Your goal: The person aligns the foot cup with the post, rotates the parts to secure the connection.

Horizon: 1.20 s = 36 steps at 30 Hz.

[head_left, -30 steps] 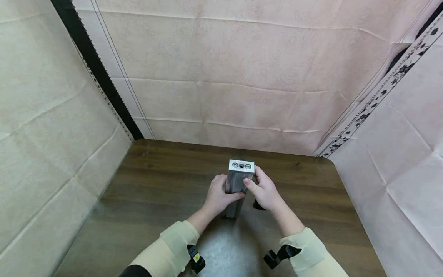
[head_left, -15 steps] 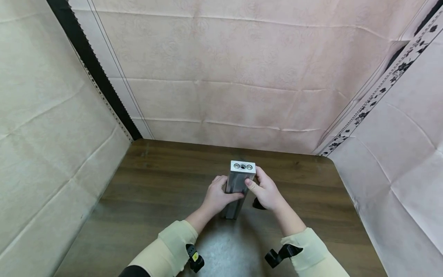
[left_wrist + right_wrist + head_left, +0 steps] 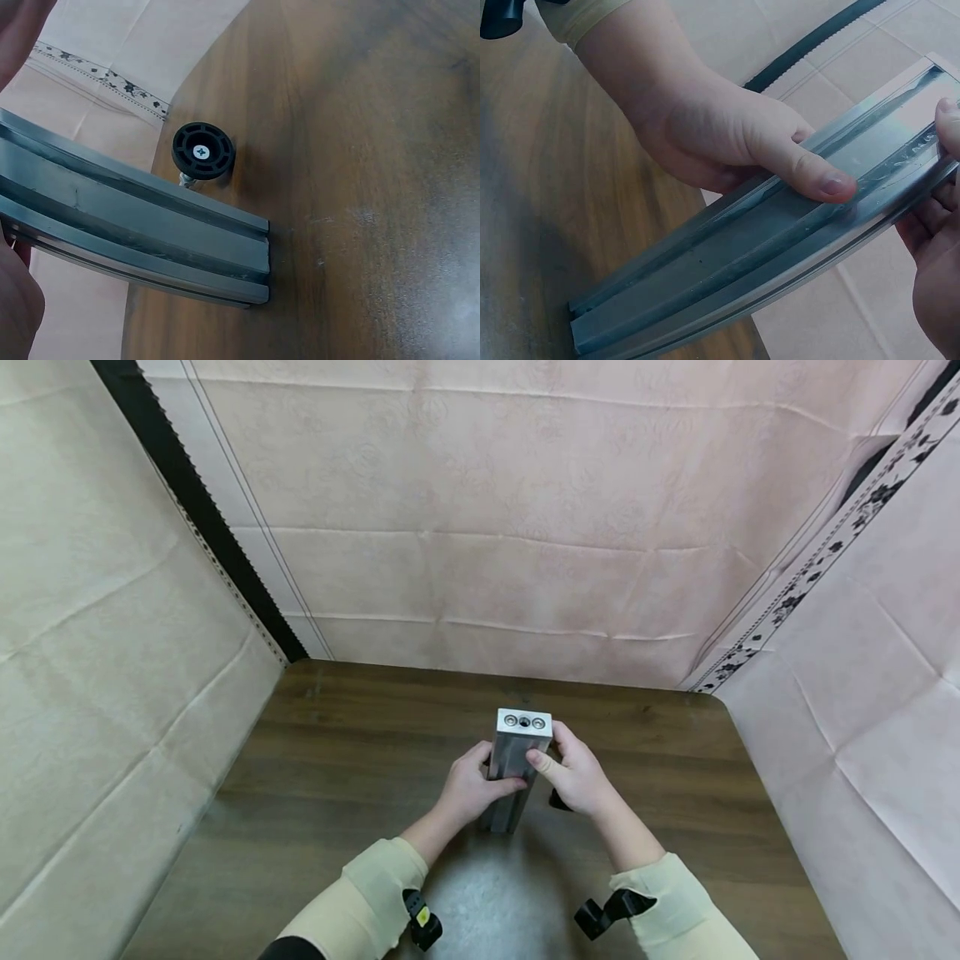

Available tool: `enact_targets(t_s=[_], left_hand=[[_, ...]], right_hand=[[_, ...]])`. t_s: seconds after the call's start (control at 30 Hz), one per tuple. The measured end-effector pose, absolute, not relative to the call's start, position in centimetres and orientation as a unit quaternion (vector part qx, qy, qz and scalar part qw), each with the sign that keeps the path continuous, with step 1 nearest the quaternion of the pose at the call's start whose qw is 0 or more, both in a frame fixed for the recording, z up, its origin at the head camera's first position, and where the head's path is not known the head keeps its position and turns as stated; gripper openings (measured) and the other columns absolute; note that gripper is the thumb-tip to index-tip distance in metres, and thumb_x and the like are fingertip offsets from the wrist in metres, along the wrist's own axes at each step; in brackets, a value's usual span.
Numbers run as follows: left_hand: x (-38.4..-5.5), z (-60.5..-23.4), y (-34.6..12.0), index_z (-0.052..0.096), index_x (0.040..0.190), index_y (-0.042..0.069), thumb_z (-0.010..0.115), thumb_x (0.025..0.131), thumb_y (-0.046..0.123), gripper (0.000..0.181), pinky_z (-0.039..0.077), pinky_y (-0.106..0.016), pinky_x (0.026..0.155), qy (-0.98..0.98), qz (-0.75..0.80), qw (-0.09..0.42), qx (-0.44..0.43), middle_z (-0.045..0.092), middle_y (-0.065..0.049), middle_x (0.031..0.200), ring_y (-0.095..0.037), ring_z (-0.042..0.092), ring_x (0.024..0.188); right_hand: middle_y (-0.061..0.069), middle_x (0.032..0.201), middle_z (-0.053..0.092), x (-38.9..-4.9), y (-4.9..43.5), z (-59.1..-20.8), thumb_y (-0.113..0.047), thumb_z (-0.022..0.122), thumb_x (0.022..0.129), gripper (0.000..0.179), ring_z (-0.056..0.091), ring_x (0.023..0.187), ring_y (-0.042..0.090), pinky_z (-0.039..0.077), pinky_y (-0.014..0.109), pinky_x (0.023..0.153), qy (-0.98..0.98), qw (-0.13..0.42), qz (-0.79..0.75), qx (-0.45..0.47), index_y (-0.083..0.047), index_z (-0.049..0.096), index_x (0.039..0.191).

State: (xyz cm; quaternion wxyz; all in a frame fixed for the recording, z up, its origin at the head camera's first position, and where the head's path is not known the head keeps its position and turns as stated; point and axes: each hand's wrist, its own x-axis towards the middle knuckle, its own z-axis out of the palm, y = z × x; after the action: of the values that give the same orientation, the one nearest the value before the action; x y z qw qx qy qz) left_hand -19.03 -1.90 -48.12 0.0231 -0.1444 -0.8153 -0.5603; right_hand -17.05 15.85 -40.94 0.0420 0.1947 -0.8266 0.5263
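Note:
A silver aluminium profile (image 3: 513, 760) with lengthwise grooves stands between both hands, its long body running down to the wooden tabletop. Its upper end carries a pale metal end plate (image 3: 523, 722) with three round holes or screws. My left hand (image 3: 471, 787) grips it lower down from the left, thumb across the near face, as the right wrist view also shows. Higher up, my right hand (image 3: 577, 775) holds the other side, with the thumb on the near face. Fingers behind the profile are partly hidden. Beyond the profile lies a black round levelling foot (image 3: 202, 151) with a screw at its centre.
The brown wooden table (image 3: 360, 735) runs to a back edge with rounded corners. Pale cloth walls (image 3: 480, 527) enclose it behind and at both sides. A black strip (image 3: 210, 510) lines the left corner. Black wrist mounts sit on both sleeves.
The view shifts very slightly. Both hands keep the same hold on the aluminium profile, which stays in place.

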Motion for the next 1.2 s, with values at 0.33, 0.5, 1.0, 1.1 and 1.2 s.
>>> enact_targets(t_s=[0.33, 0.5, 1.0, 1.1, 1.2], left_hand=[[-18.8, -48.6, -1.9, 0.064, 0.102, 0.011, 0.083, 0.070, 0.027, 0.040, 0.049, -0.028, 0.070, -0.804, -0.574, 0.039, -0.153, 0.062, 0.002, 0.095, -0.013, 0.057, 0.082], [-18.7, -48.7, -1.8, 0.064, 0.103, 0.012, 0.083, 0.071, 0.028, 0.041, 0.049, -0.029, 0.073, -0.807, -0.568, 0.040, -0.155, 0.062, 0.002, 0.096, -0.013, 0.057, 0.084], [-18.5, -49.3, -2.5, 0.063, 0.104, 0.012, 0.082, 0.071, 0.030, 0.041, 0.049, -0.027, 0.071, -0.810, -0.565, 0.038, -0.153, 0.062, 0.003, 0.096, -0.012, 0.058, 0.084], [-18.4, -49.3, -1.9, 0.064, 0.102, 0.012, 0.082, 0.071, 0.031, 0.041, 0.048, -0.026, 0.069, -0.810, -0.563, 0.041, -0.158, 0.061, 0.004, 0.094, -0.011, 0.057, 0.082], [-18.4, -49.1, -1.5, 0.064, 0.101, 0.013, 0.083, 0.070, 0.029, 0.040, 0.047, -0.026, 0.068, -0.812, -0.560, 0.049, -0.158, 0.060, 0.005, 0.092, -0.010, 0.055, 0.080]], right_hand=[[0.018, 0.114, 0.060, -17.0, 15.9, -41.1, -0.010, 0.062, 0.090, 0.042, 0.056, 0.100, 0.024, 0.046, 0.039, 0.083, -0.838, 0.036, 0.506, 0.203, 0.005, 0.046, 0.126], [0.018, 0.113, 0.061, -16.9, 15.9, -41.1, -0.010, 0.062, 0.090, 0.042, 0.057, 0.097, 0.024, 0.046, 0.037, 0.081, -0.837, 0.040, 0.504, 0.209, 0.005, 0.046, 0.125], [0.015, 0.111, 0.061, -17.1, 15.4, -41.4, -0.009, 0.061, 0.090, 0.039, 0.057, 0.096, 0.021, 0.046, 0.036, 0.081, -0.841, 0.028, 0.494, 0.220, 0.004, 0.047, 0.124], [0.015, 0.111, 0.061, -16.8, 16.0, -41.1, -0.010, 0.061, 0.090, 0.040, 0.057, 0.095, 0.021, 0.047, 0.036, 0.079, -0.846, 0.019, 0.491, 0.208, 0.003, 0.047, 0.125], [0.016, 0.110, 0.061, -16.6, 16.4, -40.8, -0.011, 0.061, 0.091, 0.042, 0.057, 0.093, 0.020, 0.047, 0.033, 0.077, -0.847, 0.014, 0.488, 0.208, 0.004, 0.045, 0.126]])
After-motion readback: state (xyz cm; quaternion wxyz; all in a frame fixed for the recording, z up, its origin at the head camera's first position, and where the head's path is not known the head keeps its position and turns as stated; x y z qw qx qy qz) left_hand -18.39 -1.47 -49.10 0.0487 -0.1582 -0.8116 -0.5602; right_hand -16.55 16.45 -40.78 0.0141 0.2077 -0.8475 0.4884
